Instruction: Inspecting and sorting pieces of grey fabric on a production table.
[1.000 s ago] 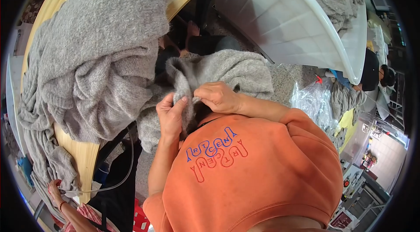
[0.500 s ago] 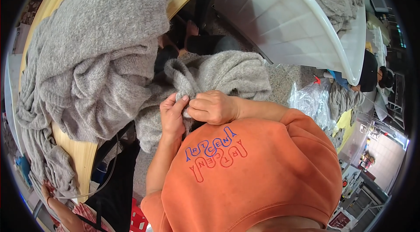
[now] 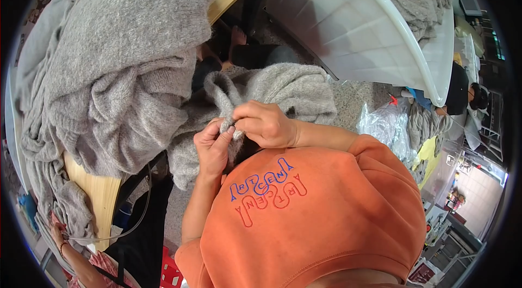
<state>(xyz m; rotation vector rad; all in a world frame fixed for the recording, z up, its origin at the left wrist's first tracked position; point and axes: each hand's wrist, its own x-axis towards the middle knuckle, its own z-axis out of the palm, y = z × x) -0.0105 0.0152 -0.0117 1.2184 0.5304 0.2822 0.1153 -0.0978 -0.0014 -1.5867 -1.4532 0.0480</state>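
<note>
Wood table (image 3: 103,201), R edge: grey knit pile (image 3: 128,22) overhangs. Grey knit garment (image 3: 296,89) just off that edge; L hand (image 3: 211,146) + R hand (image 3: 266,125) pinch its rim, R tips part-hidden, exact grip unclear. Prob. soft, light, stretchy; best held at doubled rim.

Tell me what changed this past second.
The right hand has moved left toward the left hand, which eased toward the body. Grey cloth has appeared at upper left; a co-worker's hand shifted left. Both the person's hands still grip the knit; the pile stayed.
</note>
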